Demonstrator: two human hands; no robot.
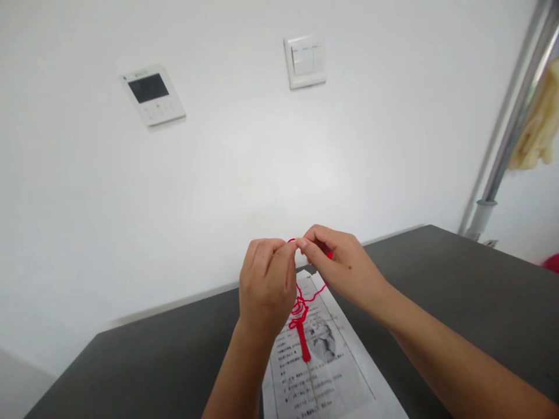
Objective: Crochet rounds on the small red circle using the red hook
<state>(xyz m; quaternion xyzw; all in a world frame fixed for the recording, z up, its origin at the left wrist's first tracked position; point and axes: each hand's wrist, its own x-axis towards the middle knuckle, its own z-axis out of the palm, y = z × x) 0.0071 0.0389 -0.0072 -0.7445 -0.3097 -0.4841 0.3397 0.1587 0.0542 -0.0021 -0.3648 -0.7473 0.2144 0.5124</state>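
My left hand (266,282) and my right hand (338,262) meet fingertip to fingertip above a dark table (458,291), both pinched on a thin red cord (301,305). The cord loops between my fingers and hangs down in tangled loops to a red tassel (303,343) with a pale thread below it. Under the cord lies a printed paper sheet (323,372) with text and a small picture. Part of the cord is hidden behind my right hand's fingers.
The table butts against a white wall carrying a small intercom panel (152,95) and a light switch (304,61). A metal pole (509,139) rises at the right with a yellowish cloth (539,125) hanging from it. A red object (552,263) peeks in at the right edge.
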